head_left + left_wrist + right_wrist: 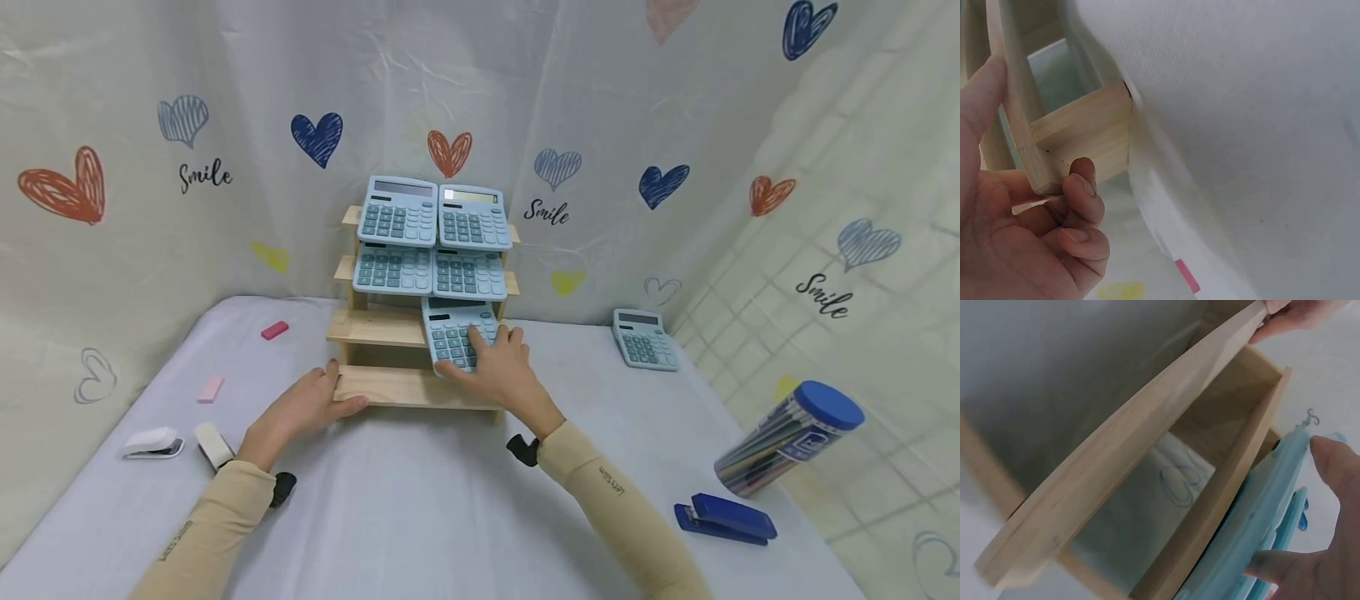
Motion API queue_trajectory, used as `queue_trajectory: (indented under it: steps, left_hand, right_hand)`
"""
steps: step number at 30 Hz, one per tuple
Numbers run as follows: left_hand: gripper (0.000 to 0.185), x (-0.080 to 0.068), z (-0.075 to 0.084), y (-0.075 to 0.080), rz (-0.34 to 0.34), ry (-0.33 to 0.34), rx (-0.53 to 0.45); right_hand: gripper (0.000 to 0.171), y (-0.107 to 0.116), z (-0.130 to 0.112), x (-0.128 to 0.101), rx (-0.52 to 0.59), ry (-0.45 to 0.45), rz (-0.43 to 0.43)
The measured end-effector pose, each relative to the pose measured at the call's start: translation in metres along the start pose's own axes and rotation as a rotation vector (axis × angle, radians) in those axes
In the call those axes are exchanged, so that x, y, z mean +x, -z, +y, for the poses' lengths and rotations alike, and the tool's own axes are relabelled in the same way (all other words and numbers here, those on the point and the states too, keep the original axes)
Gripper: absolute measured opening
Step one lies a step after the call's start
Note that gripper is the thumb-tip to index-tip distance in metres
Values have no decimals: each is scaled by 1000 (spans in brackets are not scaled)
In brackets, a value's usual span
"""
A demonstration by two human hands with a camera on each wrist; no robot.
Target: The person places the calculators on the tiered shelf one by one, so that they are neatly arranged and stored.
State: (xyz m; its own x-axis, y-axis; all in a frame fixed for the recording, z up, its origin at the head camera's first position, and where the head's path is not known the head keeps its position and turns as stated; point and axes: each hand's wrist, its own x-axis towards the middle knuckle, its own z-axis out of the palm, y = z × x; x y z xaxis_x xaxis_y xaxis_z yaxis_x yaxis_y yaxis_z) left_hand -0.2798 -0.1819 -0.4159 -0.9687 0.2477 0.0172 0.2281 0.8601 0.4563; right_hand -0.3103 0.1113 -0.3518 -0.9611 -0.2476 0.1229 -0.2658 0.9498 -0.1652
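A tiered wooden rack (412,388) stands on the cloth, with blue calculators on its steps. Two calculators lean side by side on the top tier and two on the tier below. My right hand (510,371) holds another blue calculator (450,337) by its sides at the right of the third tier; in the right wrist view thumb and finger span its light-blue casing (1272,512). With my left hand (300,408) I grip the left end of the bottom board (1017,119), thumb on one face and fingers curled under its edge.
One more calculator (645,340) lies at the back right. Nearer on the right are a blue-lidded pencil tub (787,437) and a blue stapler (726,518). On the left lie a white stapler (152,443), a white block (213,444) and two pink erasers (211,389).
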Motion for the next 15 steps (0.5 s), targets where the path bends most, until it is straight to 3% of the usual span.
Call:
queue_trajectory:
  steps: [4, 15]
  left_hand:
    - [94, -1, 0, 0, -2, 5, 0]
    - [91, 0, -1, 1, 17, -1, 5]
  right_hand:
    - [91, -3, -16, 4, -6, 39, -28]
    - [73, -15, -57, 23, -94, 161, 17]
